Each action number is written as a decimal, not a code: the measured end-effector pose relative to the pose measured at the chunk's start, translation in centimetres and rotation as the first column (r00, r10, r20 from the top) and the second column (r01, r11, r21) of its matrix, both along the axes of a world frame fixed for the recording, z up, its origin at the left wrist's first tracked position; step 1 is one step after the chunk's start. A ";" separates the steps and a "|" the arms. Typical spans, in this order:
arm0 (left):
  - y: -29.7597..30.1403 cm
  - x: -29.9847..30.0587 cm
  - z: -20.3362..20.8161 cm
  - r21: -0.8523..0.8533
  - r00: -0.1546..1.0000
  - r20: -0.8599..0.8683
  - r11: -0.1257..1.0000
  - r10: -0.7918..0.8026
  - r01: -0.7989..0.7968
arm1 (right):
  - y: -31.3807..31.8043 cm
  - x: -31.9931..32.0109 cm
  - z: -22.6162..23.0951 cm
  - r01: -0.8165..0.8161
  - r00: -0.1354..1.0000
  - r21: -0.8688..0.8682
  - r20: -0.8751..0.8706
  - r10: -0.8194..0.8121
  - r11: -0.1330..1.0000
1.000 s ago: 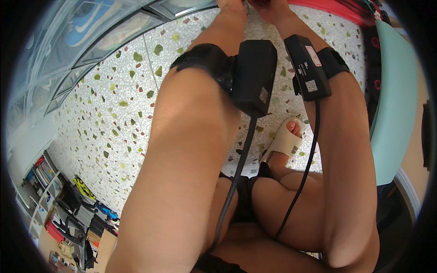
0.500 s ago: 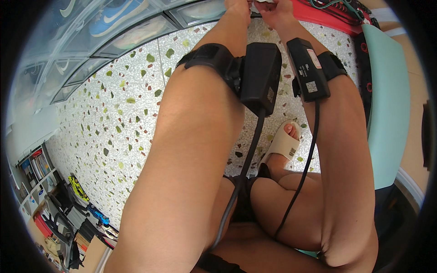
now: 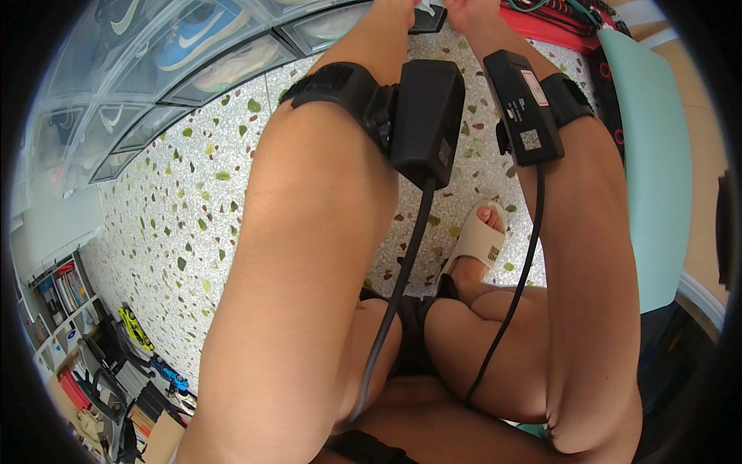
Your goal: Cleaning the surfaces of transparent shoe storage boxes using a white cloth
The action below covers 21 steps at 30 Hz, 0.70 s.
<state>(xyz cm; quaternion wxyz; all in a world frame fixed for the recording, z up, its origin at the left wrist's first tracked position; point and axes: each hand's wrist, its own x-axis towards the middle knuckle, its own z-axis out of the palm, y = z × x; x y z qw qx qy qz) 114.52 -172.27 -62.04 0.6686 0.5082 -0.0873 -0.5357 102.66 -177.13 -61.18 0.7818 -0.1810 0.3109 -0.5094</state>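
Observation:
Both arms stretch forward to the top edge, where my hands are cut off by the frame. Only the wrist side of my left hand (image 3: 399, 7) shows, close to the front of the clear shoe boxes (image 3: 224, 71). A scrap of something thin and white (image 3: 426, 7) appears between the hands; its kind is too cut off to make out. My right hand (image 3: 471, 9) is a short way to the right of it, near a red item (image 3: 541, 29). The fingers of both hands are out of sight, so their grip is hidden.
Blue and dark shoes show through the stacked boxes. A pale green panel (image 3: 657, 178) stands along the right. Below are speckled terrazzo floor (image 3: 224, 178) and my slippered foot (image 3: 481, 236). Toy cars (image 3: 135, 325) and a bookshelf (image 3: 66, 301) are at lower left. Black cabled devices (image 3: 427, 116) are strapped to my forearms.
My hands have slid further past the top edge, and the gap between them is a little wider. The left forearm has shifted slightly left.

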 end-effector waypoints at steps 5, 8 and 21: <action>1.2 -0.5 1.2 0.010 0.999 0.015 0.999 0.036 -0.036 | 0.1 0.5 0.5 0.016 0.999 -0.003 -0.050 -0.016 1.000; 1.4 -0.8 1.0 0.007 0.998 0.012 0.999 0.054 -0.054 | -0.2 0.3 -0.3 0.032 0.997 0.023 -0.073 -0.030 0.999; -2.1 2.4 -7.0 0.326 0.143 0.943 0.923 -0.301 -0.203 | -1.5 1.5 -6.1 -0.119 0.989 0.077 -0.078 0.125 0.990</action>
